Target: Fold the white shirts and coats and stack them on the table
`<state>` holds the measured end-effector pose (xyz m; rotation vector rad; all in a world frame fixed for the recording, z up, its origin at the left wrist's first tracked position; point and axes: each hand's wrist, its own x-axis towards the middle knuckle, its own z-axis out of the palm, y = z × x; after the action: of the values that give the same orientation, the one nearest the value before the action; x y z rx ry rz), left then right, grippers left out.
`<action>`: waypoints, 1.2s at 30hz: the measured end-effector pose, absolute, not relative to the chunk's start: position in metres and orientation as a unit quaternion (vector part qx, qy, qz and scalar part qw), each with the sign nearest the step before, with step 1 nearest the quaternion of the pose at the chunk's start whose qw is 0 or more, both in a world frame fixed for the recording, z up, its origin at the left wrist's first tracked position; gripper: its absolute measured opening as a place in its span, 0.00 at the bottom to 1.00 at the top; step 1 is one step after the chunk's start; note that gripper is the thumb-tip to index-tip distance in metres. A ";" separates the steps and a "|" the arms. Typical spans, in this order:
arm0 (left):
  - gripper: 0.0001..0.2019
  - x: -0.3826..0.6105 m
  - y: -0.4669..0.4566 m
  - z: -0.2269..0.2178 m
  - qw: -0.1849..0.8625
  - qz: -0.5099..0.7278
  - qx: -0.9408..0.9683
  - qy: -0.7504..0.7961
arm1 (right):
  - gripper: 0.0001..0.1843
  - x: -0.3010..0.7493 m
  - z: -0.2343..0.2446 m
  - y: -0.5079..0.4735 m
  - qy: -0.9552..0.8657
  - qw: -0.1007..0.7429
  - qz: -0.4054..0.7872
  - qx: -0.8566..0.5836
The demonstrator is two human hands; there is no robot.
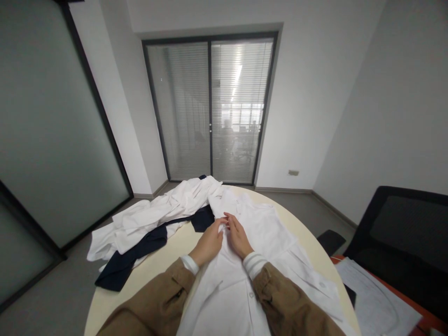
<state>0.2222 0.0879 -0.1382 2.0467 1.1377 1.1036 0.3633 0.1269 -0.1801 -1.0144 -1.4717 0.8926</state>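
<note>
A white shirt (224,298) with buttons down its front lies spread over the round table, its sleeve (311,275) reaching to the right. Over the upper part of its front, my two hands meet at the fingertips. My left hand (209,240) pinches the shirt's front edge with bent fingers. From the other side my right hand (238,235) closes on the same spot, its fingers fairly straight and pressed together. The bit of cloth or button between the fingertips is hidden.
A heap of white garments (157,214) with dark navy cloth (140,252) lies along the table's left side. The cream tabletop (175,256) ends in a curved edge. At right stand a black chair (402,247) and papers (378,298) on an orange surface.
</note>
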 end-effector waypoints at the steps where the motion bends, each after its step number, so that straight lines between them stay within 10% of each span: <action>1: 0.21 0.229 0.086 -0.142 0.271 0.420 0.758 0.419 | 0.28 0.363 -0.180 0.129 -0.591 0.555 0.401 -0.426; 12: 0.25 0.235 0.039 -0.120 0.199 0.157 0.785 0.565 | 0.26 0.363 -0.190 0.141 -0.524 0.569 0.435 -0.461; 21: 0.11 0.237 0.017 -0.118 0.109 0.016 0.822 0.558 | 0.45 0.371 -0.188 0.141 -0.595 0.469 0.452 -0.472; 30: 0.16 0.245 0.041 -0.118 0.456 0.122 0.731 0.493 | 0.28 0.380 -0.178 0.140 -0.429 0.529 0.583 -0.443; 36: 0.14 0.248 0.041 -0.136 0.447 0.137 0.737 0.489 | 0.28 0.378 -0.174 0.138 -0.420 0.532 0.581 -0.451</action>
<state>0.2480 0.0415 -0.1364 1.8246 1.2096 0.3387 0.3780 0.1378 -0.1741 -1.0754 -1.0027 1.3854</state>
